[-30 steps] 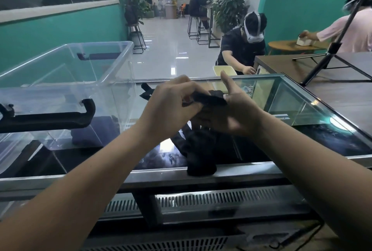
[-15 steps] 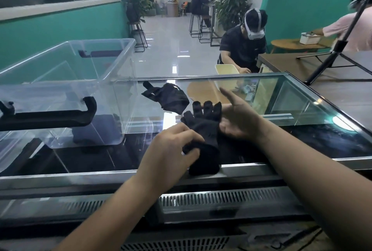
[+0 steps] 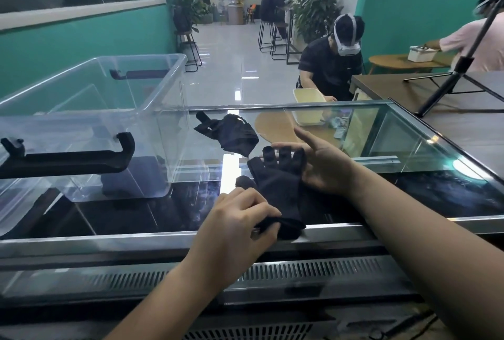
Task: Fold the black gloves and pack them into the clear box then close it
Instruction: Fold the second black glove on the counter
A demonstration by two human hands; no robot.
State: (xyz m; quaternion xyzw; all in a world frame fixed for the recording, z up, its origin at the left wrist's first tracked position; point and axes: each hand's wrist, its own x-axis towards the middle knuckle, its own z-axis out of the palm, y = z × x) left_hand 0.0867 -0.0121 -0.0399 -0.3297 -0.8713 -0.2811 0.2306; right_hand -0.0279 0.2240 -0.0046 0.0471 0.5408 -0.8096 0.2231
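Observation:
One black glove [image 3: 275,184] lies flat on the glass counter top [image 3: 409,176], fingers pointing away from me. My left hand [image 3: 237,227] pinches its cuff at the counter's near edge. My right hand [image 3: 324,165] rests with straight fingers on the glove's finger end and right side. A second black glove [image 3: 231,133] lies crumpled farther back on the glass. The clear box [image 3: 90,121] with black latch handles stands open at the left.
A clear lid's edge [image 3: 16,214] shows at the far left. A tripod [image 3: 450,80] stands on the brown table to the right. Other people sit beyond the counter. Metal vents run along the counter's front below my arms.
The glove came down from my raised hands onto the glass and now lies spread flat. My left hand slid back to its cuff at the near edge.

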